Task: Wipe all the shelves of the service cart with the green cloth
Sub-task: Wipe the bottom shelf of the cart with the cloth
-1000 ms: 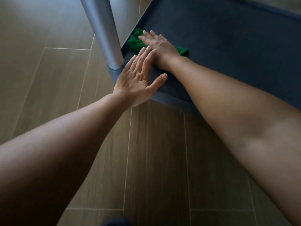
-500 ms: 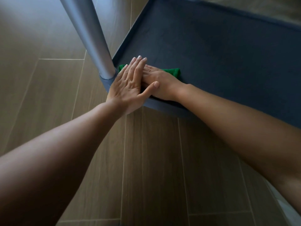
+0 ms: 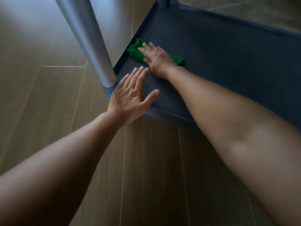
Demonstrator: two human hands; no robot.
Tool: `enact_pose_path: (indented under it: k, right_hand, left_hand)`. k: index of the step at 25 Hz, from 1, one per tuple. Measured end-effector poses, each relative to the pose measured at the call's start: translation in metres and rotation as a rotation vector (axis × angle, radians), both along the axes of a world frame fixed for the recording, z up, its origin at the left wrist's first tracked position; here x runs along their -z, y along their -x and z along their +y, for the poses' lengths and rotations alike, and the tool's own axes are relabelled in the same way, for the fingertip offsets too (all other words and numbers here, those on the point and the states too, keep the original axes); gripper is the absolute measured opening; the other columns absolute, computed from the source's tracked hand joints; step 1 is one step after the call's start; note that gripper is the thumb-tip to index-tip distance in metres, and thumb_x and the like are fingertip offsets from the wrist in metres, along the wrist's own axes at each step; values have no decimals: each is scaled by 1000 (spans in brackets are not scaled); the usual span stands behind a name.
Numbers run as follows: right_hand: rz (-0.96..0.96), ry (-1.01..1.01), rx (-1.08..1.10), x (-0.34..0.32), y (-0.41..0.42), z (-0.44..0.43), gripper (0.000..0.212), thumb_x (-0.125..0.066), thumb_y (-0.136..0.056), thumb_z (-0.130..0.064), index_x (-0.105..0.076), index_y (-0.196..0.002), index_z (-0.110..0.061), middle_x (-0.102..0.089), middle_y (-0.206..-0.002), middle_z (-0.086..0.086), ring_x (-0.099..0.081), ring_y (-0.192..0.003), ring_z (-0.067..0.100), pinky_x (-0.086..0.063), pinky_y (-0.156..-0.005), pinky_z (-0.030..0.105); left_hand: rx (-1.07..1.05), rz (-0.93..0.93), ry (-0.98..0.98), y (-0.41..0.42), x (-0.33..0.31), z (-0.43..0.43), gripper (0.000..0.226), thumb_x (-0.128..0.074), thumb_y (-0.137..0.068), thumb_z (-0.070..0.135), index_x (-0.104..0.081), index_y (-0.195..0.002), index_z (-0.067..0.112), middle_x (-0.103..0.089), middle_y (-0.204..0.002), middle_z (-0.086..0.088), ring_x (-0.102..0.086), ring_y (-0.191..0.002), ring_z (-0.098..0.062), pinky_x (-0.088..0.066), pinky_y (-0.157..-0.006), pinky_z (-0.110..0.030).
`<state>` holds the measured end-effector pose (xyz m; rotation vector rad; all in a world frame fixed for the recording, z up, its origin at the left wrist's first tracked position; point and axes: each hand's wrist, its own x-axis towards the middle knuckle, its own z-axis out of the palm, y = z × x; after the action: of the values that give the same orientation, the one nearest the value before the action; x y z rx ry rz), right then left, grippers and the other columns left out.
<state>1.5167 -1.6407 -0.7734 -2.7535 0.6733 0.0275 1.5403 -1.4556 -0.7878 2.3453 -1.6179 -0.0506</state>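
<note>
Green cloth [image 3: 136, 52] lies pressed under flat-fingered right hand [image 3: 157, 58] on cart shelf [image 3: 228, 59]; left hand [image 3: 128, 98], fingers straight, rests at the near corner.

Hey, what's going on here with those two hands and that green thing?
A person is wiping a dark shelf of the service cart, one that sits low over the wood-look floor. The right hand presses flat on the green cloth, which lies bunched by the shelf's side rim. The left hand lies flat, fingers straight, on the near corner of the shelf beside the grey post, and holds nothing.
</note>
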Motion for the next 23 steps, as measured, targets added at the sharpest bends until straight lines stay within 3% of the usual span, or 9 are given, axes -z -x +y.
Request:
enact_pose_path:
  k: [8,12,15,18,23]
  right_hand:
    - [-102,-125,-215,2,139,49,47,-43,-100,-18,-32,-146,-21,-23,-155,-2,-11,-146,14,-5,-119,28]
    - [-49,-262,-217,-6,191,48,48,-44,-99,-14,-34,-144,-25,-22,-155,-6,-6,-145,9,-1,-118,25]
    - [-39,-271,-243,-7,201,44,49,-45,-99,-13,-31,-144,-24,-21,-155,-3,-7,-145,11,-2,-120,31]
    - [-71,-243,-243,-4,197,39,46,-49,-97,-14,-40,-142,-15,-33,-152,6,-21,-143,20,-12,-119,38]
    - [-109,-132,-128,8,178,5,48,-40,-100,-16,-31,-147,-15,-24,-155,5,-16,-145,18,-6,-117,29]
  left_hand:
    - [-39,40,-40,4,-2,-1,73,-4,-92,64,-7,-153,22,-11,-161,1,-4,-147,-8,-2,-119,-28]
    - [-56,0,-47,22,-9,-10,63,-17,-100,53,-15,-152,18,-14,-160,-6,-7,-148,-16,-7,-118,-34]
    - [133,21,-32,52,-16,-47,61,-22,-101,50,-18,-152,17,-11,-161,-4,-2,-148,-15,-2,-117,-32]
    - [130,93,-58,68,-10,-68,62,-16,-100,52,-7,-153,22,3,-161,1,11,-147,-13,6,-117,-32]
    - [82,144,-76,64,-2,-68,66,-12,-97,58,-1,-153,24,8,-161,2,15,-146,-11,9,-116,-32]
